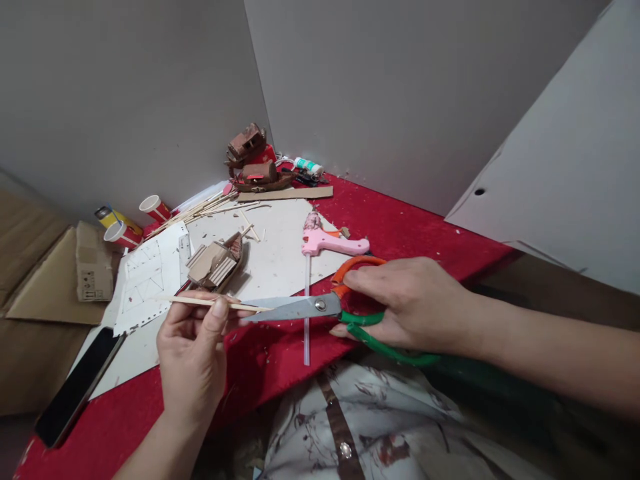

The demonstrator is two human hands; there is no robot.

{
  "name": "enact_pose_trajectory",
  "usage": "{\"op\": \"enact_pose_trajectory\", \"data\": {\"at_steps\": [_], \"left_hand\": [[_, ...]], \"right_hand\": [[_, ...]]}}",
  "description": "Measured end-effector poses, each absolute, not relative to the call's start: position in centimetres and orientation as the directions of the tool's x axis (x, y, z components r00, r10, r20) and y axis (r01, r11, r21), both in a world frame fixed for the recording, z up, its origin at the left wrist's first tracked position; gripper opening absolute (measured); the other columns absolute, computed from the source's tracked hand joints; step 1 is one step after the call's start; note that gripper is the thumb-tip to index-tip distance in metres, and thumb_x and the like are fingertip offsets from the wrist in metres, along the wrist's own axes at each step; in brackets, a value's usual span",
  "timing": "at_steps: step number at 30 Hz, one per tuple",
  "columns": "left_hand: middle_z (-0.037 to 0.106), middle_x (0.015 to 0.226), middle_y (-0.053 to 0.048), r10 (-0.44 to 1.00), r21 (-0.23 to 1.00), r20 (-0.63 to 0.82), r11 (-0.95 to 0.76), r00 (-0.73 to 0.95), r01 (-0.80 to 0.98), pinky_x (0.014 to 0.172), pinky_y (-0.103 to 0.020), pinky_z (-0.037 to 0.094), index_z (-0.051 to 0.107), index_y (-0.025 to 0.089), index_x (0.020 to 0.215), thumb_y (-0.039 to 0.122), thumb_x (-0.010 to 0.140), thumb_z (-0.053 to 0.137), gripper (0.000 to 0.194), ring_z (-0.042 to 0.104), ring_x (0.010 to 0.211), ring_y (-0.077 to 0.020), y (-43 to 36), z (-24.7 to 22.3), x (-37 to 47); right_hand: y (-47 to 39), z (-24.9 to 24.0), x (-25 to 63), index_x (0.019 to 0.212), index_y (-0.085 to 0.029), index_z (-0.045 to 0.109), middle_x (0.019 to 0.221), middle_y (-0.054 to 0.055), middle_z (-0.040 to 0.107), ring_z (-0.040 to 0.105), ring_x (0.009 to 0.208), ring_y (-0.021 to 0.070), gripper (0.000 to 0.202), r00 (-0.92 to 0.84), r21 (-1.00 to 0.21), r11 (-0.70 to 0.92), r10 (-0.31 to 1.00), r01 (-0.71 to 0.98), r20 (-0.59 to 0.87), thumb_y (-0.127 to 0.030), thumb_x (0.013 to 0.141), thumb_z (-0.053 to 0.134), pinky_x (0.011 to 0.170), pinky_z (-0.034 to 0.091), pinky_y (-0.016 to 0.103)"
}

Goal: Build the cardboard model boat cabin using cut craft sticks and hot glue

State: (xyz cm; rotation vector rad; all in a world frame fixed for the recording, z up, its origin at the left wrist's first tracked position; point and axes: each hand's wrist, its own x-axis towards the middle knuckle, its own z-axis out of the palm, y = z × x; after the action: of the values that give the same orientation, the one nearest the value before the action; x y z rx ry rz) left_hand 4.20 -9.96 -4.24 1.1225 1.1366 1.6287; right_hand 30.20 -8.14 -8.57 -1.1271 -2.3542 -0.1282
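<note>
Head view, one frame. Left hand [193, 353]: closed, thumb and fingers pinching one thin wooden stick [200, 301], held level above the near edge of the worktop [410, 233]. Right hand [410, 303]: closed through the handles of one pair of scissors [320, 308], one handle orange, one green; blades nearly together, tips at the right end of the stick, touching or just beside it.

Worktop: red cover, corner set against two grey walls; near edge runs diagonally from lower left to the right, with the person's patterned lap just below it. Open red surface lies to the right of the right hand and along the near edge below the left hand; wood chips are scattered over it.

Count of other items: one pink glue gun [330, 241] with a clear stick running toward the near edge; one small wooden boat model [217, 261] on a pale board [280, 260]; one dark brown model pile [253, 160] in the corner; two red paper cups [140, 220] at left; one bundle of sticks [200, 210]; one cardboard box [93, 267]; one dark phone [75, 387] at the lower-left edge; one drilled grey panel [565, 180] leaning at right.
</note>
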Motion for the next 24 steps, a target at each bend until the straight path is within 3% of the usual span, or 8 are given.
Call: {"op": "enact_pose_trajectory", "data": {"at_steps": [10, 16, 24], "left_hand": [[0.069, 0.071, 0.001, 0.955, 0.961, 0.191, -0.229, -0.228, -0.156, 0.056, -0.018, 0.057, 0.070, 0.017, 0.078, 0.021, 0.072, 0.082, 0.015, 0.066, 0.062, -0.0103, -10.0, -4.2, 4.0], [0.068, 0.068, 0.002, 0.959, 0.963, 0.183, -0.219, -0.216, -0.155, 0.055, -0.017, 0.057, 0.070, 0.017, 0.077, 0.020, 0.071, 0.083, 0.015, 0.065, 0.059, -0.0096, -10.0, -4.1, 4.3], [0.070, 0.081, 0.001, 0.973, 0.968, 0.130, -0.166, -0.190, -0.190, 0.057, -0.020, 0.059, 0.069, 0.018, 0.077, 0.021, 0.072, 0.082, 0.015, 0.065, 0.064, -0.0097, -9.9, -4.4, 4.5]], "right_hand": [[-8.3, -9.6, 30.4, 0.068, -0.022, 0.051, 0.056, -0.001, 0.054, 0.051, 0.048, 0.0152, 0.051, -0.509, -0.178, 0.650, 0.712, 0.739, 0.483, -0.067, 0.091, 0.044, 0.051, 0.025, 0.030], [-8.4, -8.7, 30.3, 0.071, -0.021, 0.054, 0.059, 0.001, 0.058, 0.056, 0.052, 0.0182, 0.049, -0.519, -0.121, 0.636, 0.712, 0.762, 0.473, -0.068, 0.087, 0.051, 0.051, 0.026, 0.030], [-8.2, -9.2, 30.2, 0.068, -0.021, 0.053, 0.057, 0.000, 0.057, 0.054, 0.051, 0.0169, 0.047, -0.513, -0.114, 0.634, 0.706, 0.765, 0.488, -0.064, 0.088, 0.051, 0.051, 0.023, 0.030]]}}
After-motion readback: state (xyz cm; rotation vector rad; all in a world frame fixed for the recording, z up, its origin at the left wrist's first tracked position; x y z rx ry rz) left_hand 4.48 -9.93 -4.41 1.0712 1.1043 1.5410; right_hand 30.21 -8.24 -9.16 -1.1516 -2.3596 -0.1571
